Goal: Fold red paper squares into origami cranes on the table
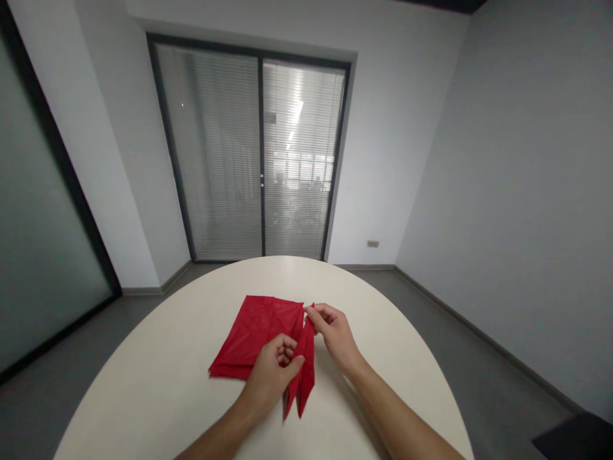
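Note:
A red folded sheet, thin and creased like paper or cloth [258, 326], lies on the round table [158, 383]. Its left part is flat and roughly four-sided; the right part is a narrow folded strip [307, 364] that ends in two pointed tips toward me. My left hand [278, 367] pinches this strip near its middle between thumb and curled fingers. At the strip's far upper end, my right hand [330, 326] grips the top point between thumb and forefinger. Whether the flat part and the strip are one piece I cannot tell.
The pale table's curved edge [287, 257] runs all round the work. Beyond it stand a glass partition with blinds [297, 211] and white walls with a socket [372, 243]. A dark object [579, 437] sits on the floor at the lower right.

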A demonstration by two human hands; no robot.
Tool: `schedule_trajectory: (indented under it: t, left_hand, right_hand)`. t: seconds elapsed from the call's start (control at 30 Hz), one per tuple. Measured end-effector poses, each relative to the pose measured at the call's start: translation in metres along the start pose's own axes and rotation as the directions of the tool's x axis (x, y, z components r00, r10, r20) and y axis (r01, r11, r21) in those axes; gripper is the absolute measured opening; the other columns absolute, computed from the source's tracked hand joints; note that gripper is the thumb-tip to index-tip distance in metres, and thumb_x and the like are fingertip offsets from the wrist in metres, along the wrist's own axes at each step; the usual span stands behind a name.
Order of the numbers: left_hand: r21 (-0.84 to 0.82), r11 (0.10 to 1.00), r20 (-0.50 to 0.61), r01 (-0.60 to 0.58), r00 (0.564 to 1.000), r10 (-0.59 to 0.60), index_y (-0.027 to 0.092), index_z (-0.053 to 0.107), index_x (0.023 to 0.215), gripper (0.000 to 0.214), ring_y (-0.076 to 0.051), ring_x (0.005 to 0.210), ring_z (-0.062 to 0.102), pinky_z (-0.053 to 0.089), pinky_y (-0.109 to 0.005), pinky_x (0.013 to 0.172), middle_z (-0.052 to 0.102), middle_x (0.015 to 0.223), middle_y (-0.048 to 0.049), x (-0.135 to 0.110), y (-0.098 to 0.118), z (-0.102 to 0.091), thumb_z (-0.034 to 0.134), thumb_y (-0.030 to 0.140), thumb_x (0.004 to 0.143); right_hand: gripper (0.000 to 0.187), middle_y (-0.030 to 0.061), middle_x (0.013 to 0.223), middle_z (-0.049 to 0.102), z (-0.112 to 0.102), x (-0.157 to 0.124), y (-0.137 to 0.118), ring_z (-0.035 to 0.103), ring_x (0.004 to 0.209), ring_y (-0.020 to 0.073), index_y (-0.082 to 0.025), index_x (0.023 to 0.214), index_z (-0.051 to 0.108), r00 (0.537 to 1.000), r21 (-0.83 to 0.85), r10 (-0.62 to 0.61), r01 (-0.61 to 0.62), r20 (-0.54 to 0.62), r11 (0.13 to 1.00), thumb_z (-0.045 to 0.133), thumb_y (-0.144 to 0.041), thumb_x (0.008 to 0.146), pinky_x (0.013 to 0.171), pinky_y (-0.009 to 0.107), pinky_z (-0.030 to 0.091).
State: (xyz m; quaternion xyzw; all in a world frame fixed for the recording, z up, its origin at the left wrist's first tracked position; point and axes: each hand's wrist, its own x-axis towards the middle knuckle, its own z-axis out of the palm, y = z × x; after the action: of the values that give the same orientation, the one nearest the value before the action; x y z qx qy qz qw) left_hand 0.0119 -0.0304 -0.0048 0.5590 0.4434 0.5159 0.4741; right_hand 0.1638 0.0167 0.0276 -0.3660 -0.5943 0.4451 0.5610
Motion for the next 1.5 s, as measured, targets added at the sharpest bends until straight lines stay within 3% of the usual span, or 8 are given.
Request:
schedule_trajectory:
  t: [0.1,0.3,0.47,0.6,0.8,0.97,1.13,1.5]
  left_hand:
    - [-0.027,1.0,0.003,-0.006,1.0,0.006,0.017,0.063,0.078,0.024,-0.017,0.07,0.06,0.048,-0.027,0.068,0.065,0.074,-0.0022,-0.002,0.006,0.0,0.074,0.037,0.071]
    - [-0.123,0.992,-0.085,-0.034,0.996,0.024,0.018,0.059,0.071,0.031,-0.018,0.069,0.061,0.048,-0.027,0.067,0.064,0.071,-0.0012,0.003,0.001,-0.001,0.072,0.045,0.075]
    - [-0.169,0.986,-0.116,0.002,0.993,-0.022,0.017,0.06,0.073,0.034,-0.015,0.062,0.058,0.047,-0.025,0.059,0.061,0.068,0.0003,0.006,-0.007,-0.002,0.073,0.049,0.074]
    - [-0.212,0.977,-0.126,0.02,0.991,-0.048,0.016,0.062,0.08,0.035,-0.016,0.064,0.06,0.048,-0.024,0.059,0.064,0.073,-0.0014,0.008,-0.011,-0.004,0.078,0.045,0.068]
    - [-0.215,0.976,-0.187,0.048,0.978,-0.089,0.017,0.062,0.08,0.037,-0.015,0.059,0.06,0.05,-0.024,0.054,0.064,0.071,-0.0008,0.01,-0.014,-0.004,0.072,0.052,0.073]
    - [-0.217,0.975,-0.176,0.042,0.981,-0.082,0.016,0.064,0.083,0.043,-0.019,0.068,0.066,0.057,-0.031,0.062,0.067,0.077,-0.0036,0.01,-0.012,-0.003,0.075,0.055,0.069]
    - [-0.199,0.98,-0.224,0.012,0.973,-0.057,0.016,0.064,0.09,0.044,-0.018,0.066,0.064,0.056,-0.029,0.058,0.067,0.082,-0.005,0.008,-0.013,-0.003,0.075,0.054,0.07]
    - [-0.241,0.97,-0.194,0.038,0.977,-0.087,0.018,0.057,0.082,0.041,-0.016,0.064,0.061,0.055,-0.026,0.053,0.06,0.072,0.0016,0.006,-0.008,-0.001,0.075,0.053,0.07]
  right_hand:
    - [0.035,-0.0036,0.06,0.054,0.004,-0.004,0.003,0.047,0.056,0.0103,-0.017,0.077,0.067,0.995,0.018,0.028,-0.029,0.096,0.999,0.07,-0.051,0.083,0.056,0.024,0.038]
    - [0.041,-0.0015,0.087,0.066,0.009,-0.013,0.017,0.058,0.074,0.0116,-0.022,0.112,0.062,0.958,0.145,0.043,-0.088,0.285,0.986,0.08,-0.039,0.078,0.071,0.025,0.043]
    - [0.03,-0.005,0.074,0.061,0.006,-0.012,0.019,0.054,0.064,0.01,-0.022,0.102,0.058,0.967,0.165,0.038,-0.082,0.252,0.983,0.074,-0.04,0.083,0.063,0.023,0.04]
    - [0.019,0.0024,0.091,0.067,0.004,-0.014,0.015,0.06,0.083,0.0156,-0.019,0.094,0.066,0.966,-0.046,-0.018,0.03,0.256,0.998,0.066,-0.037,0.089,0.076,0.028,0.045]
    - [0.04,0.0022,0.101,0.068,0.004,-0.02,0.016,0.061,0.09,0.0182,-0.023,0.111,0.063,0.965,-0.275,-0.038,0.111,0.259,0.955,0.076,-0.019,0.073,0.079,0.03,0.047]
    - [0.029,0.0054,0.102,0.071,0.004,-0.018,0.017,0.067,0.094,0.0199,-0.02,0.107,0.062,0.973,-0.226,-0.035,0.088,0.23,0.97,0.066,-0.017,0.079,0.081,0.032,0.05]
    - [0.016,0.0059,0.094,0.074,0.001,-0.014,0.016,0.068,0.085,0.0191,-0.018,0.098,0.069,0.981,-0.234,-0.024,0.07,0.194,0.97,0.061,-0.024,0.086,0.077,0.031,0.05]
    - [0.02,0.0029,0.083,0.073,-0.002,-0.013,0.016,0.064,0.074,0.0178,-0.019,0.097,0.074,0.988,-0.303,-0.044,0.088,0.149,0.949,0.061,-0.031,0.088,0.073,0.03,0.049]
